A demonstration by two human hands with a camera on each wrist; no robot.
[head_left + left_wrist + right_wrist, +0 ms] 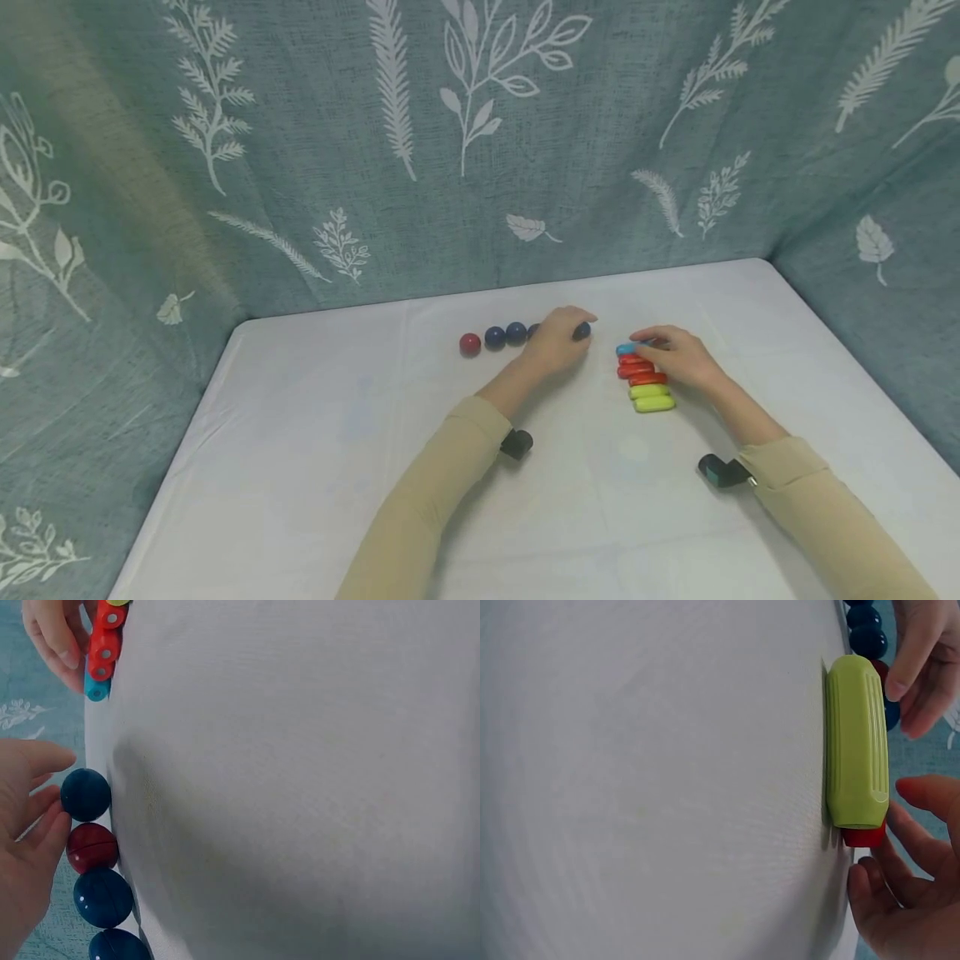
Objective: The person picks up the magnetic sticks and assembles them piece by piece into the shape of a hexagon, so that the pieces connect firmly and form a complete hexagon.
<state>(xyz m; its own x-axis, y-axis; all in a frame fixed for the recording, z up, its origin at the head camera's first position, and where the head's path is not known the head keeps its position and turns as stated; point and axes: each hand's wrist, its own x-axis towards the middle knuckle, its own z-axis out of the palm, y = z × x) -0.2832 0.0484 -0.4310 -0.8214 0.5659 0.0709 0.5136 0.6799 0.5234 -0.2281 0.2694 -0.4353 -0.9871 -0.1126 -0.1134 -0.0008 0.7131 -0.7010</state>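
Observation:
A row of glossy balls lies at the back of the table, with a red ball [470,344] at the left end and dark blue balls [516,333] beside it. My left hand [557,343] is over the right part of this row. Its fingers surround the end blue ball [85,795] loosely, with a gap below the upper fingertip. My right hand [681,357] reaches to a light-blue piece [627,348] at the far end of a column of plastic pieces; its fingertips lie against it, their grip partly hidden. Nearer come red pieces [636,370] and yellow-green pieces [654,404].
The balls and the plastic pieces stand apart on a white-covered table [315,467]. Blue-green curtains [315,158] with white leaf prints hang behind the table and at its sides. Black wrist cameras [516,443] are worn under both sleeves.

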